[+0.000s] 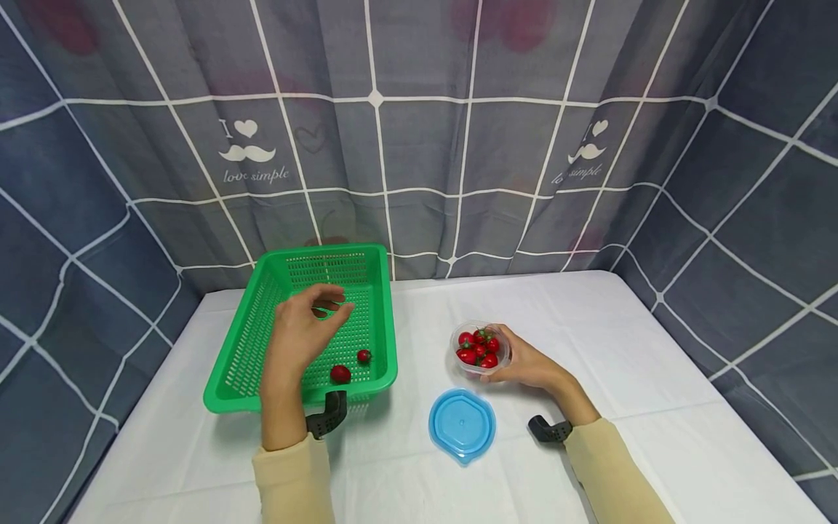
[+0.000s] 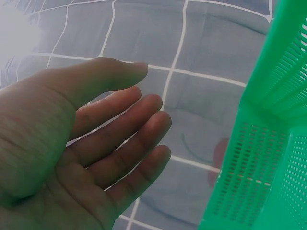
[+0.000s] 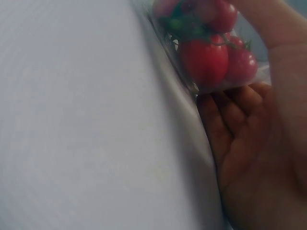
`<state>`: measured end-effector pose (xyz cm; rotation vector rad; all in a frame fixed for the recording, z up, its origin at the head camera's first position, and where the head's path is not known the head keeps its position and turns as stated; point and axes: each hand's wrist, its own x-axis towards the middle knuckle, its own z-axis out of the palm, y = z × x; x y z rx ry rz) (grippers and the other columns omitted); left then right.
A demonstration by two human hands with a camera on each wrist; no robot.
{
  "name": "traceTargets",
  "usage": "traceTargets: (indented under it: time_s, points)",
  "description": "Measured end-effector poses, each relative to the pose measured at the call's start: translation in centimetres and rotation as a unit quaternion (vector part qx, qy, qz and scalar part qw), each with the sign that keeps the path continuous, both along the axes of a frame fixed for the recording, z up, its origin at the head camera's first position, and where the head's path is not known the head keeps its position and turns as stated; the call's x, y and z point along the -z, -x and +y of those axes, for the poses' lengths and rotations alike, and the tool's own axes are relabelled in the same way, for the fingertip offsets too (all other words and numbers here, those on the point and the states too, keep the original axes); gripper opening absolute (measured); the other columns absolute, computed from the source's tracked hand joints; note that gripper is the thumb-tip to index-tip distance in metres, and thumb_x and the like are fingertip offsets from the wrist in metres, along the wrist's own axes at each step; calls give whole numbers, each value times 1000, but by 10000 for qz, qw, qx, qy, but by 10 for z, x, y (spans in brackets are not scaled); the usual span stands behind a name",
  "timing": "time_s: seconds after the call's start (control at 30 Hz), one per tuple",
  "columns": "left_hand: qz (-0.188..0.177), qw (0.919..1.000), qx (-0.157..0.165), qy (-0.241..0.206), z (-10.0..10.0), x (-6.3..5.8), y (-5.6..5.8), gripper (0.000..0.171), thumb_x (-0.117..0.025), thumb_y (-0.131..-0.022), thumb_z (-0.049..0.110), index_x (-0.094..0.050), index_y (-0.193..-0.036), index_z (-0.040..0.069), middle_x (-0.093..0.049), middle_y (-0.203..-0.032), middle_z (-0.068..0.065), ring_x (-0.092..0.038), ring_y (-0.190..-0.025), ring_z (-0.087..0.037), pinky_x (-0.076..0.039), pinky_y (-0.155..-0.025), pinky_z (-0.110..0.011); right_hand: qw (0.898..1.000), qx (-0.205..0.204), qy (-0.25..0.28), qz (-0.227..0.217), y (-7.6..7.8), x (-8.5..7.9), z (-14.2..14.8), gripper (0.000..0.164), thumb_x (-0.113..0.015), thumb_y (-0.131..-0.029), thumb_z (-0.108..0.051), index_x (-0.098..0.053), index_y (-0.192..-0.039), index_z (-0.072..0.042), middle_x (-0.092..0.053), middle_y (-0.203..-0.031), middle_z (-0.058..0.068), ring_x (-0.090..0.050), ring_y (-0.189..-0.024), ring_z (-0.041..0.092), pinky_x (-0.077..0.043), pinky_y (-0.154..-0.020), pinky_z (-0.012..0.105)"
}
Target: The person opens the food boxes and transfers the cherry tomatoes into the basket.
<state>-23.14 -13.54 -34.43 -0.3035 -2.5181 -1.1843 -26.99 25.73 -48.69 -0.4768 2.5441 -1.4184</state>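
My left hand [image 1: 306,324] hovers over the green plastic basket [image 1: 390,320], its fingers loosely bent and nothing between them; the left wrist view also shows the thumb and fingers apart. Two cherry tomatoes, one larger [image 1: 340,374] and one smaller [image 1: 364,356], lie in the basket's near right part. On the right, my right hand [image 1: 527,364] grips the side of a small clear plastic container [image 1: 473,370] standing on the table. Several red cherry tomatoes [image 1: 468,356] fill it, some with green stems. In the right wrist view, the thumb and fingers [image 3: 240,108] curve around the container's wall.
A round blue lid [image 1: 462,422] with a tab lies on the white tablecloth [image 1: 406,473], just in front of the container. Grey checked curtains [image 1: 419,145] enclose the table at the back and both sides. The basket's far end stands close to the back curtain.
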Motion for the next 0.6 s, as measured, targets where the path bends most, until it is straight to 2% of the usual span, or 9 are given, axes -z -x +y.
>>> traceTargets:
  time_s: [0.3, 0.6]
  points:
    - [-12, 9997, 249, -75, 13, 0, 3, 30, -74, -94, 12, -69, -121, 1, -74, -109, -17, -70, -104, -32, -57, -93, -47, 10000, 2, 16, -17, 1, 3, 1, 95, -94, -72, -28, -41, -149, -13, -44, -156, 15, -34, -150, 38, -26, -120, 66]
    - [33, 9980, 610, -143, 39, -3, 1, 31, -74, -95, 13, -68, -124, 3, -74, -110, -14, -70, -104, -29, -57, -92, -45, 10000, -4, 22, 1, 3, 5, 1, 94, -94, -71, -28, -42, -148, -13, -45, -155, 15, -35, -150, 37, -26, -121, 65]
